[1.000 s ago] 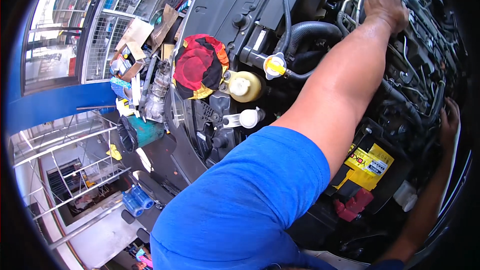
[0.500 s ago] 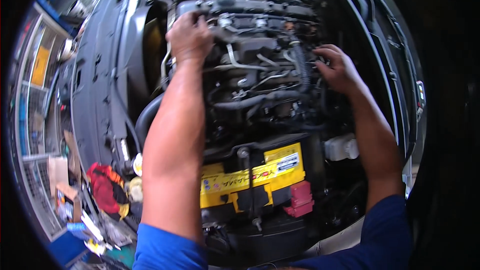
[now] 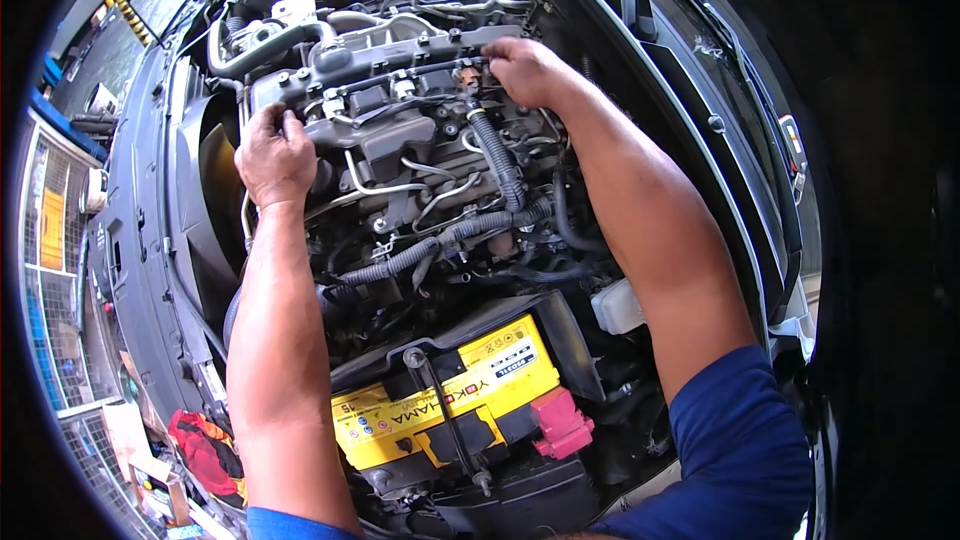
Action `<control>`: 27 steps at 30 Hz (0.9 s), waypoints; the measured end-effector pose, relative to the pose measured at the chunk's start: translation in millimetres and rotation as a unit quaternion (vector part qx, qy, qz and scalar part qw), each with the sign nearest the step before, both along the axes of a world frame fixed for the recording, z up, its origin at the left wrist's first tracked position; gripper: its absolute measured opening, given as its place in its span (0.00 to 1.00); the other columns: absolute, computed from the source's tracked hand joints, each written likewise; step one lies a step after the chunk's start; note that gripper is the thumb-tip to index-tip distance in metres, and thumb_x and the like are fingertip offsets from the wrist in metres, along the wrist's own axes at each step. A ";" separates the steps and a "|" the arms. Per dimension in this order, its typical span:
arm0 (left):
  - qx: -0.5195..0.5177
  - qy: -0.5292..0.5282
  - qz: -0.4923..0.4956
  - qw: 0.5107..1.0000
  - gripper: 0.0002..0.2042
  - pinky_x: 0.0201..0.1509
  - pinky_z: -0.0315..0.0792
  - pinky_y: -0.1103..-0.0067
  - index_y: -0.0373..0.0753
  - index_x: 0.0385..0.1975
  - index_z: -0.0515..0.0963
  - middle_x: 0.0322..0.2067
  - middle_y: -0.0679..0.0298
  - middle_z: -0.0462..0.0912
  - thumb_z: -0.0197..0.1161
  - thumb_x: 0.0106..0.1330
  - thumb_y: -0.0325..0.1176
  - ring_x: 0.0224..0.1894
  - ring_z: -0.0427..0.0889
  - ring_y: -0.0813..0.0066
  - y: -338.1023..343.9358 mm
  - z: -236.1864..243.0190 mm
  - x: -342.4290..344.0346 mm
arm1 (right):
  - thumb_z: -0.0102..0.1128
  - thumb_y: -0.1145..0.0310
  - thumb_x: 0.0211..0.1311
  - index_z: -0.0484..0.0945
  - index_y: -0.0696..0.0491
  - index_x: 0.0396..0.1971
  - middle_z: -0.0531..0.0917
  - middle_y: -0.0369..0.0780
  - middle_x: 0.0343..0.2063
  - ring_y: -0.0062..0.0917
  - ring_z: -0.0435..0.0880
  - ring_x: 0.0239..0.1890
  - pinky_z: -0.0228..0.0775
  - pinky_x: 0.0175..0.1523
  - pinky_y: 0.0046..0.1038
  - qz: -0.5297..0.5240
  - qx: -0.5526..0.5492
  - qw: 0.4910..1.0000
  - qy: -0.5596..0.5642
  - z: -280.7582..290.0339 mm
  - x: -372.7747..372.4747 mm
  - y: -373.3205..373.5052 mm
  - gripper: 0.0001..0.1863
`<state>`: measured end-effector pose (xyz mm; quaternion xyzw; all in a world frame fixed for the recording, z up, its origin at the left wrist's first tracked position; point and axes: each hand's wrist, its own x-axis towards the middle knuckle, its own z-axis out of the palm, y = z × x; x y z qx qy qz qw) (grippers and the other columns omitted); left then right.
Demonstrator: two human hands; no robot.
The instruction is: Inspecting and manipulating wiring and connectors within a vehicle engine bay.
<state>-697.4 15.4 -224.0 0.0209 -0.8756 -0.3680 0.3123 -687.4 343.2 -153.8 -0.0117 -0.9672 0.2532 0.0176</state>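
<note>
A long black engine cover (image 3: 365, 58) with round bolt points along its top lies across the far part of the engine. My left hand (image 3: 277, 158) is closed at its left end, fingers curled and thumb up; the fingertips are partly hidden. At the cover's right end my right hand (image 3: 525, 70) is closed, its fingertips pressed against the edge. Between the hands, just nearer than the cover, are white connectors (image 3: 403, 86) and an orange-brown connector (image 3: 468, 78). A ribbed black hose (image 3: 497, 155) runs toward me below my right hand.
Nearest me sits a yellow-topped battery (image 3: 450, 390) under a black hold-down bar, with a pink-red terminal cover (image 3: 563, 423). Metal pipes (image 3: 385, 188) cross the engine. A white reservoir (image 3: 617, 308) stands at right. Red cloth (image 3: 205, 450) and wire-mesh shelving (image 3: 58, 320) are at left.
My right hand has moved left and away from me, from the engine's right side to the cover's right end. My left hand stays by the cover's left end. The view has shifted and turned.
</note>
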 end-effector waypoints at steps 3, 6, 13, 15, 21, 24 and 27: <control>-0.007 -0.015 0.001 1.000 0.10 0.45 0.76 0.67 0.40 0.38 0.82 0.36 0.54 0.85 0.60 0.61 0.35 0.39 0.84 0.53 0.1 -0.9 -0.6 | 0.51 0.71 0.58 0.80 0.52 0.51 0.83 0.51 0.44 0.43 0.82 0.49 0.72 0.57 0.33 -0.078 -0.057 0.995 0.015 0.9 -10.3 19.3 0.20; -0.018 -0.039 -0.008 0.999 0.11 0.48 0.76 0.70 0.40 0.41 0.81 0.38 0.56 0.86 0.59 0.63 0.37 0.42 0.85 0.58 -0.1 -0.9 -1.5 | 0.52 0.73 0.56 0.82 0.51 0.49 0.84 0.50 0.43 0.39 0.84 0.47 0.73 0.55 0.32 -0.080 -0.054 0.995 -0.016 -1.8 -12.5 37.9 0.20; -0.013 -0.045 0.000 0.999 0.11 0.46 0.76 0.69 0.41 0.40 0.82 0.37 0.57 0.86 0.59 0.63 0.38 0.40 0.85 0.57 -0.5 -5.7 -3.6 | 0.60 0.70 0.52 0.84 0.46 0.46 0.85 0.45 0.44 0.38 0.83 0.50 0.72 0.58 0.33 0.026 0.068 0.995 -0.070 -26.6 -4.0 43.5 0.19; -0.012 -0.048 0.000 0.999 0.11 0.46 0.76 0.69 0.42 0.40 0.82 0.37 0.58 0.86 0.59 0.63 0.38 0.40 0.85 0.58 -1.9 -8.6 -5.5 | 0.60 0.70 0.52 0.84 0.47 0.45 0.85 0.44 0.44 0.39 0.83 0.49 0.73 0.57 0.33 0.020 0.075 0.996 -0.048 -29.9 -1.9 40.6 0.18; -0.001 -0.074 0.002 0.997 0.12 0.48 0.76 0.71 0.43 0.41 0.82 0.37 0.60 0.87 0.59 0.64 0.40 0.41 0.85 0.61 -4.7 -12.6 -10.4 | 0.57 0.73 0.51 0.85 0.48 0.40 0.85 0.45 0.42 0.40 0.84 0.44 0.75 0.52 0.34 -0.020 0.004 0.996 -0.089 -16.5 7.9 40.6 0.15; -0.017 -0.071 0.004 0.997 0.12 0.48 0.76 0.72 0.44 0.42 0.82 0.38 0.60 0.87 0.59 0.64 0.40 0.41 0.86 0.62 -3.9 -10.6 -8.3 | 0.53 0.75 0.50 0.83 0.46 0.48 0.84 0.46 0.46 0.39 0.82 0.50 0.73 0.56 0.34 0.092 0.070 0.982 -0.148 -15.3 24.0 36.4 0.23; -0.018 -0.085 0.009 0.996 0.12 0.48 0.75 0.73 0.44 0.43 0.82 0.37 0.60 0.87 0.59 0.64 0.40 0.41 0.86 0.64 -1.9 -7.6 -6.3 | 0.51 0.75 0.51 0.78 0.42 0.57 0.81 0.46 0.52 0.39 0.80 0.54 0.70 0.60 0.34 0.116 0.107 0.969 -0.192 -15.9 35.3 29.6 0.30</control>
